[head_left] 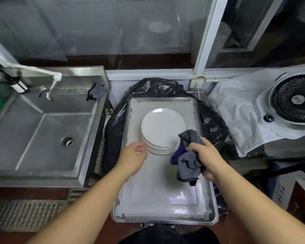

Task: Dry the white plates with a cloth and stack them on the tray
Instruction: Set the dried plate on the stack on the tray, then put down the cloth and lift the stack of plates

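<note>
White plates [163, 128] sit stacked on the tray [197, 217], toward its far half. My left hand [134, 153], fingers loosely curled and empty, touches the stack's near edge; my right hand [203, 155], just beside the stack, grips the bunched cloth [188, 162]. I should square the stack gently.

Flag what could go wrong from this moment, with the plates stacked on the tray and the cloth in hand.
1. The stack of white plates leans slightly toward the left hand, which sits at its edge; a nudge might shift or topple it.
2. The cloth bunched in the right hand hangs close to the stack and could snag a rim.
3. The tray rests on a black bag, possibly unsteady footing.
</note>
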The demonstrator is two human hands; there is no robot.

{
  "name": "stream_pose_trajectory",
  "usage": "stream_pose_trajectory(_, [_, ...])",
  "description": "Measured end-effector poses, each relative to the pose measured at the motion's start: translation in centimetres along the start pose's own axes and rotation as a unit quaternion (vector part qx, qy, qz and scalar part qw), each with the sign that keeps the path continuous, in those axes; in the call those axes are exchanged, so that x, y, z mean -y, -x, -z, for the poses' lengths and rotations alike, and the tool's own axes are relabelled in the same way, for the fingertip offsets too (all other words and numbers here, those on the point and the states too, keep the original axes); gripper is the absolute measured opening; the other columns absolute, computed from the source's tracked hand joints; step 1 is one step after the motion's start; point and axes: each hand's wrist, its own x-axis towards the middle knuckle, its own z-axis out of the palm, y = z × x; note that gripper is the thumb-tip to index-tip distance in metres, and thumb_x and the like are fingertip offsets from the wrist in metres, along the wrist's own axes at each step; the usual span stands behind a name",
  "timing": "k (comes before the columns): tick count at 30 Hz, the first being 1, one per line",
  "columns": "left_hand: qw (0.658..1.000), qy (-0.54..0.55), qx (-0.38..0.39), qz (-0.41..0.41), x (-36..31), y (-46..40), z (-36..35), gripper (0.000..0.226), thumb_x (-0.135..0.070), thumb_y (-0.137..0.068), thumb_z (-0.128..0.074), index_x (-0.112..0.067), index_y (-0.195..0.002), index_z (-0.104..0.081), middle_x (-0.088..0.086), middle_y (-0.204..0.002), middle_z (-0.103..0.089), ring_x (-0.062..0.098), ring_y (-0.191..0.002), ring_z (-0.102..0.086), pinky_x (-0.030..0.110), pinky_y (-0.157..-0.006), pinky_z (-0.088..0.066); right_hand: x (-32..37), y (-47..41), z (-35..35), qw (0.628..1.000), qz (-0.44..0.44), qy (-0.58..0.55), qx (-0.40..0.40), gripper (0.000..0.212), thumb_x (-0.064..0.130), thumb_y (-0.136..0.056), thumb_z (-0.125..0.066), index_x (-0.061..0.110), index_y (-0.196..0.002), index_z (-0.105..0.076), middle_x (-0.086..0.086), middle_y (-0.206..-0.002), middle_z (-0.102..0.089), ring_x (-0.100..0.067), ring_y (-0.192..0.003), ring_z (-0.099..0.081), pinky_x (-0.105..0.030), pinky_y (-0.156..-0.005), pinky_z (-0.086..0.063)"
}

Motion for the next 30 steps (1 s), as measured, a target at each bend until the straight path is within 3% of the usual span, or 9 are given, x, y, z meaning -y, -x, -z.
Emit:
stream_pose_trajectory(4, [0.999,0.009,0.003,0.031,0.9,2.2,0.0,0.038,-0.016,-0.097,-0.064,-0.025,-0.135,-0.067,-0.007,-0.112,-0.071,0.02,-0.099,-0.073,0.034,-0.088,-0.062,-0.7,1.0,-0.9,0.995,-0.063,-0.028,0.072,0.036,0.006,-0.067,-0.072,0.008,-0.102,-0.066,-0.011,-0.08,-0.061,-0.024,-0.071,-0.061,-0.035,-0.067,-0.051])
stream_pose_trajectory(7, [0.998,0.027,-0.008,0.058,1.9,4.0,0.8,0.039,-0.015,-0.098,-0.064,-0.022,-0.136,-0.065,-0.005,-0.112,-0.072,0.02,-0.102,-0.073,0.028,-0.084,-0.061,-1.9,1.4,-2.2,0.989,-0.095,-0.02,0.115,0.037,0.007,-0.065,-0.072,0.009,-0.102,-0.07,-0.012,-0.082,-0.064,-0.023,-0.068,-0.065,-0.03,-0.057,-0.055])
stream_pose_trajectory(11, [0.994,0.067,-0.012,0.087,3.5,5.7,2.6,0.041,-0.021,-0.102,-0.064,-0.021,-0.143,-0.06,-0.003,-0.121,-0.068,0.019,-0.109,-0.072,0.026,-0.084,-0.061,-3.7,1.9,-4.7,0.975,-0.129,0.006,0.179,0.035,0.006,-0.065,-0.073,0.006,-0.101,-0.071,-0.015,-0.084,-0.067,-0.027,-0.069,-0.068,-0.032,-0.059,-0.057])
stream_pose_trajectory(15, [0.966,0.202,0.032,0.16,6.0,7.3,4.5,0.052,-0.042,-0.101,-0.07,-0.029,-0.149,-0.055,0.0,-0.139,-0.064,0.023,-0.122,-0.068,0.044,-0.103,-0.059,-5.6,2.4,-8.5,0.959,-0.152,0.04,0.238,0.015,-0.002,-0.085,-0.067,0.007,-0.083,-0.078,-0.02,-0.085,-0.07,-0.029,-0.069,-0.07,-0.035,-0.061,-0.057])
stream_pose_trajectory(17, [0.939,0.288,0.056,0.178,7.5,7.9,5.7,0.052,-0.046,-0.093,-0.076,-0.03,-0.141,-0.061,0.003,-0.136,-0.071,0.028,-0.119,-0.072,0.051,-0.105,-0.057,-6.5,2.8,-10.9,0.942,-0.18,0.068,0.274,0.016,-0.002,-0.086,-0.066,0.003,-0.094,-0.079,-0.023,-0.094,-0.071,-0.031,-0.077,-0.071,-0.036,-0.066,-0.058])
stream_pose_trajectory(20, [0.928,0.329,0.031,0.171,9.2,8.4,8.1,0.045,-0.035,-0.092,-0.079,-0.024,-0.134,-0.067,0.005,-0.127,-0.077,0.027,-0.113,-0.075,0.05,-0.096,-0.062,-7.5,3.3,-14.8,0.92,-0.227,0.123,0.294,0.056,0.01,-0.065,-0.078,0.0,-0.119,-0.065,-0.03,-0.112,-0.068,-0.041,-0.099,-0.066,-0.056,-0.092,-0.056])
stream_pose_trajectory(23, [0.933,0.314,-0.03,0.171,10.8,8.2,11.0,0.03,-0.017,-0.099,-0.073,-0.017,-0.129,-0.069,0.007,-0.115,-0.081,0.025,-0.105,-0.078,0.045,-0.09,-0.064,-9.0,3.1,-18.3,0.897,-0.274,0.165,0.305,0.061,0.02,-0.071,-0.074,-0.009,-0.125,-0.067,-0.035,-0.131,-0.068,-0.052,-0.121,-0.066,-0.063,-0.116,-0.045])
stream_pose_trajectory(27, [0.932,0.295,-0.098,0.184,12.6,7.1,15.4,0.024,-0.006,-0.099,-0.07,-0.011,-0.122,-0.07,0.011,-0.109,-0.081,0.033,-0.108,-0.076,0.05,-0.099,-0.059,-11.1,1.9,-22.7,0.887,-0.295,0.198,0.294,0.039,0.026,-0.095,-0.066,-0.002,-0.12,-0.077,-0.025,-0.123,-0.076,-0.038,-0.107,-0.075,-0.045,-0.101,-0.06])
stream_pose_trajectory(30, [0.932,0.276,-0.133,0.195,13.7,6.0,18.4,0.019,-0.005,-0.098,-0.07,-0.012,-0.115,-0.073,0.014,-0.109,-0.081,0.034,-0.103,-0.077,0.049,-0.099,-0.057,-12.0,1.0,-25.1,0.881,-0.301,0.226,0.287,0.037,0.035,-0.096,-0.073,0.009,-0.122,-0.078,-0.014,-0.118,-0.08,-0.033,-0.109,-0.077,-0.045,-0.1,-0.061])
